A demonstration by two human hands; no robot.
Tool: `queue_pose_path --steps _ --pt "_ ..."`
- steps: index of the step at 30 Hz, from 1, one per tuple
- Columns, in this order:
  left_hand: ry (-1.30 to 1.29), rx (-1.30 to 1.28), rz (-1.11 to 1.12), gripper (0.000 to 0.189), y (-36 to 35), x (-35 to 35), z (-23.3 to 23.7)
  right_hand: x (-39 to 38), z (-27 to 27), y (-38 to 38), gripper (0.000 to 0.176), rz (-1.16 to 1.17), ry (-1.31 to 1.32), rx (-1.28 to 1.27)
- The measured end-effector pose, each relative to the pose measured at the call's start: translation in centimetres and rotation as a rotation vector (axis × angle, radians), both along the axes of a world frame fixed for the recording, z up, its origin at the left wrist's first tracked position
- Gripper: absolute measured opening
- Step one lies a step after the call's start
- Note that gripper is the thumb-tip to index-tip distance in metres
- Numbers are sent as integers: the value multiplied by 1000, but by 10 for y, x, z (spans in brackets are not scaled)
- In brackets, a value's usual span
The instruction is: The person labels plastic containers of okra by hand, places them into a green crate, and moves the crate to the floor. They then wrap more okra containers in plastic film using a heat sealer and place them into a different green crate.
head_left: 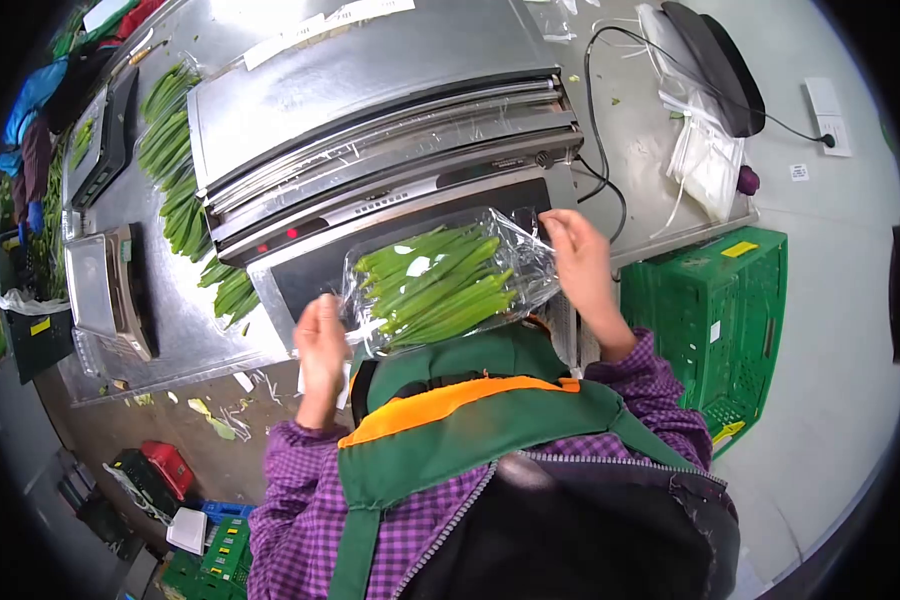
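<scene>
A bundle of long green vegetables (435, 285) lies inside a clear plastic wrap (345, 280), in front of the wrapping machine (370, 200). My left hand (320, 345) is closed at the left end of the wrap, with fingers pressed together on the film. On the other side, my right hand (578, 262) pinches the film's right end near its upper corner. The bundle hangs between both hands, over the machine's dark front plate (305, 275) and close to my green apron. Two red lights show on the machine's front.
Loose green vegetables (175, 185) are piled left of the machine. Scales (110, 290) stand farther left. Green crates (710, 330) are at the right. A cable (590, 110) and white bags (705, 165) lie at the back right. Another person's gloved hand (36, 217) shows at far left.
</scene>
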State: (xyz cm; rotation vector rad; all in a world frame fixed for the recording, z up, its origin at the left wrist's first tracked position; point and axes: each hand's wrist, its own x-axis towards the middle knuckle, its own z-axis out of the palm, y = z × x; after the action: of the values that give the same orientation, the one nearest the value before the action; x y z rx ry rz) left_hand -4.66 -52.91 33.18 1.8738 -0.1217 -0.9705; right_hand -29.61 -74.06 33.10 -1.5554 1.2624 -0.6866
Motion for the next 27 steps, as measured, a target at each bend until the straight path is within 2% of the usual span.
queue_pose_path --steps 1,2,4,5,6,7,8,9,10,11,13,16,20,22,24,25,26,27 --pt "32 -8 -5 25 3 8 15 -6 30 -1 15 45 184 120" --pt "88 -2 13 25 10 11 26 -17 28 7 15 42 189 126" --pt "117 106 27 26 34 7 16 -40 13 24 15 63 141 95" --pt "195 197 22 25 44 0 4 -50 2 33 16 119 205 160" --pt "273 288 17 24 55 -8 -15 -63 -21 43 17 254 299 116" --pt "278 208 -81 19 64 -19 -42 -65 -46 58 17 291 353 89" --pt "316 194 -168 17 57 -30 -55 -53 -56 62 18 348 421 288" --pt "393 -53 -281 20 119 -12 -176 -39 -77 69 21 394 143 279" --pt "-259 -305 -483 21 68 -49 -102 -32 -86 69 32 594 -115 578" --pt "-276 -387 -616 23 60 -57 -91 -33 -81 100 45 340 -536 650" --pt "28 -433 -725 26 63 -52 -83 -34 -48 105 47 388 -681 922" --pt "417 -547 -608 31 30 -48 -33 -39 -10 104 50 511 -802 1111" --pt "763 -793 -418 37 -15 -49 29 -28 18 106 54 472 -1060 1222" --pt "478 -552 -68 44 -11 -59 67 -21 25 102 56 388 -1221 1244" --pt "-72 -475 -563 39 -5 -57 56 -17 32 89 58 283 -1387 1237" --pt "37 -353 -571 37 -22 -62 63 -19 35 80 60 212 -1468 1205" --pt "49 -369 -624 37 -38 -68 61 -24 39 70 61 145 -1548 1173" --pt "205 -346 -550 35 -57 -77 59 -36 43 58 62 82 -1625 1107"
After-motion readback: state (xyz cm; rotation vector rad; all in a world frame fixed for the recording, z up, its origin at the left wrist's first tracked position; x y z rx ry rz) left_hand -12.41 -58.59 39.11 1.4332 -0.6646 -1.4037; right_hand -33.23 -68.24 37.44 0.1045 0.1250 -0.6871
